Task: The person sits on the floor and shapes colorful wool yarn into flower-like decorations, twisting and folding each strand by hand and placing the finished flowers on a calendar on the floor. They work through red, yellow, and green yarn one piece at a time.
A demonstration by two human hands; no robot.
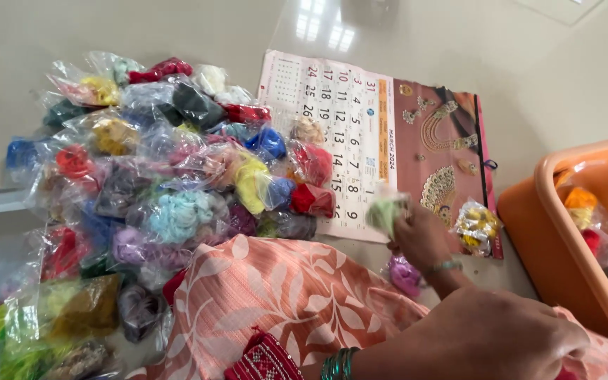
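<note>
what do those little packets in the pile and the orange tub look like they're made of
Packets: thin clear plastic film, glossy and crinkled, holding what looks like soft coloured thread or yarn. Orange tub: probably moulded plastic, smooth with a rounded rim.

To your left a heap of clear plastic packets [170, 176] covers the floor, each holding a bundle of coloured thread: red, blue, yellow, teal, purple, grey. A wall calendar [360, 134], white grid beside a brown picture panel, lies flat beyond it. One packet with pale green thread [386, 211] sits pinched in your hand; a yellow one [478, 226] and a purple one [405, 274] lie near.
</note>
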